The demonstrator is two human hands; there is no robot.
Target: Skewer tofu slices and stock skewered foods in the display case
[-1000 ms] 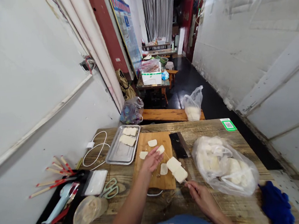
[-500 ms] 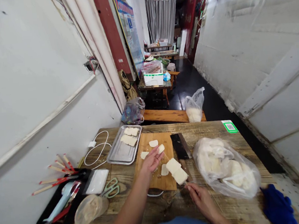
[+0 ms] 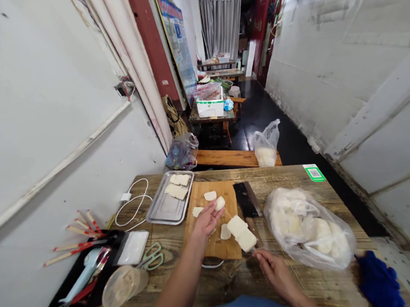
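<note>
Little has moved since the earlier frame: both hands hold as before. Left hand (image 3: 206,220) pinches a white slice (image 3: 220,203) at the tip of a thin skewer (image 3: 228,214), above the cutting board (image 3: 212,221) at the counter's (image 3: 295,173) middle. Right hand (image 3: 274,269) pinches the skewer's near end; two slices (image 3: 241,232) are already threaded. Judged risk: an off-centre push could split the soft slice, or the point could prick the fingers. Tray (image 3: 167,209), cleaver (image 3: 246,199) and bag (image 3: 308,225) flank the board.

Tray (image 3: 160,212) left of board (image 3: 214,245); bag (image 3: 308,228) right.
</note>
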